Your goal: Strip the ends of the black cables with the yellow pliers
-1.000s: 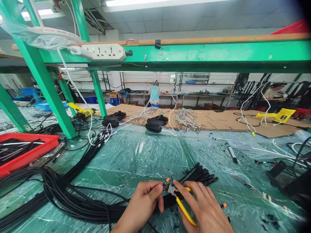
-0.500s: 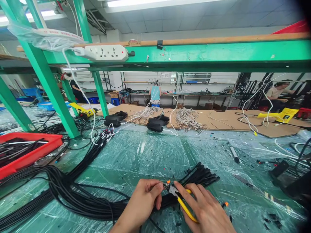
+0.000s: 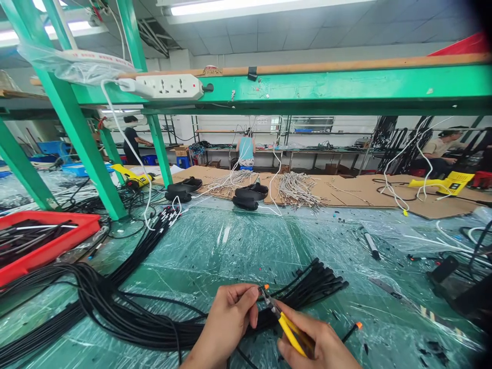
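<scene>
Leftmost, well apart from the left hand [image 3: 228,318], a red tray [image 3: 86,228] holds dark strips. Closer in, black cables [image 3: 134,328] sweep over the surface [image 3: 246,241] and run past behind that hand, which is closed in a pinch on a small end, mostly hidden by its fingers. An orange tip [image 3: 266,287] pokes out just beside the pinch, near the pliers [image 3: 290,333]. The right hand [image 3: 317,341] is wrapped around their yellow handles, their nose aimed at the left. Beyond it, the bundle's ends [image 3: 326,279] fan out. Right of it lie an orange-tipped piece [image 3: 351,330] and, farther off, a marker [image 3: 371,245].
</scene>
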`<state>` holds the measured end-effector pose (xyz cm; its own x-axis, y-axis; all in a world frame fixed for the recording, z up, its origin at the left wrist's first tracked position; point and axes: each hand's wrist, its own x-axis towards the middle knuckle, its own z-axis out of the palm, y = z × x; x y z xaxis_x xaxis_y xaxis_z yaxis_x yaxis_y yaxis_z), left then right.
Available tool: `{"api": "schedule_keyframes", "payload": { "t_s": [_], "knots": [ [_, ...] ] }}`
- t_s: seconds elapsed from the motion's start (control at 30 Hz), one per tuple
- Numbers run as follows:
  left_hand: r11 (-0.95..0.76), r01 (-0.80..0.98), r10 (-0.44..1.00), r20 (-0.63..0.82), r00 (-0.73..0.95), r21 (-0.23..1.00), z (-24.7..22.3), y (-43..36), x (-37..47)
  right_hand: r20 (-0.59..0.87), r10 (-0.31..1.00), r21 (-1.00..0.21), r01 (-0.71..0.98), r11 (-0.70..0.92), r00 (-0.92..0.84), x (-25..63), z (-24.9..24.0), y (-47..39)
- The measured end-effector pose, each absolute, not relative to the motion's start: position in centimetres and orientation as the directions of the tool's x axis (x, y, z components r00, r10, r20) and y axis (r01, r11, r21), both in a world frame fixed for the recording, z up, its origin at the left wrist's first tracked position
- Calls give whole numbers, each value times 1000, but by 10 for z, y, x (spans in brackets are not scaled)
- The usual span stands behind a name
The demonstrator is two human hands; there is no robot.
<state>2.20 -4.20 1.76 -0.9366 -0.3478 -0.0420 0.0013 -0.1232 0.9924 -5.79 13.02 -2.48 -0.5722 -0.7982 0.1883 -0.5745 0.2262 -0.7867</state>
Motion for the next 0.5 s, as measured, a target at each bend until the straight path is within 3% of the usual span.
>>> {"api": "schedule_keyframes", "payload": {
  "t_s": [0.07,0.13,0.23,0.33,0.4,0.5],
  "knots": [
    [-113,-22,-358,-62,-932,993,18,-41,22,176,-770,-838,-504,211,-614,-54,-29,128],
    [-84,-44,-371,-72,-926,995,20,-40,23,284,-710,-773,-592,227,-644,-52,-29,128],
    [22,-51,-416,-37,-908,998,24,-35,24,504,-675,-432,-834,343,-539,-54,-24,131],
    [117,-60,-439,-3,-898,991,28,-31,25,557,-720,-164,-905,393,-414,-60,-20,134],
    [144,-58,-434,10,-901,988,29,-30,25,534,-738,-162,-907,390,-413,-64,-22,135],
    [117,-30,-413,21,-911,993,28,-31,25,427,-770,-363,-869,336,-475,-66,-28,135]
  ]
}}
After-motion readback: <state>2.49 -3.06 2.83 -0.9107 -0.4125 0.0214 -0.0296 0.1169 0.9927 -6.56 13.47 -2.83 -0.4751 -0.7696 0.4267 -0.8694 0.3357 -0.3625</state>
